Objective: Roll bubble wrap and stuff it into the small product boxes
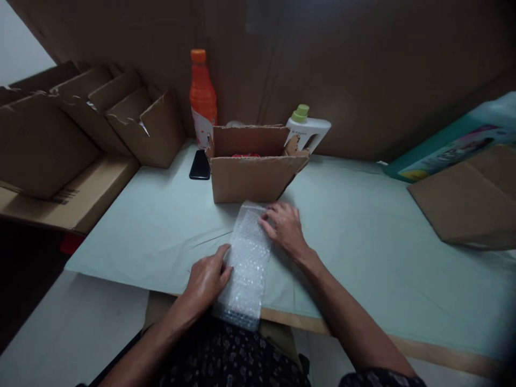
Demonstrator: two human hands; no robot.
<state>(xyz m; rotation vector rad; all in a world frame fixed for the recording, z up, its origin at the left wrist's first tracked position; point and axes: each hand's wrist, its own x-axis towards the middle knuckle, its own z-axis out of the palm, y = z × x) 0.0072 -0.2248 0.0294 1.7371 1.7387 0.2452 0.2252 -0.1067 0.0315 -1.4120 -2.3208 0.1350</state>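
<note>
Single view, head-worn camera, looking forward and steeply down onto the table (pixel 363 258) from above its near edge. Landmark: open cardboard box (pixel 253 172), close to frame centre, slightly above the middle. Camera sits near; the forearms enter from the bottom edge, on the near side of the box. Beyond the box, a brown cardboard wall (pixel 363 70) closes the view. Left of the box, stacked cartons (pixel 60 134); right of it, a flattened carton (pixel 467 199). No second view, no overlap to record.
</note>
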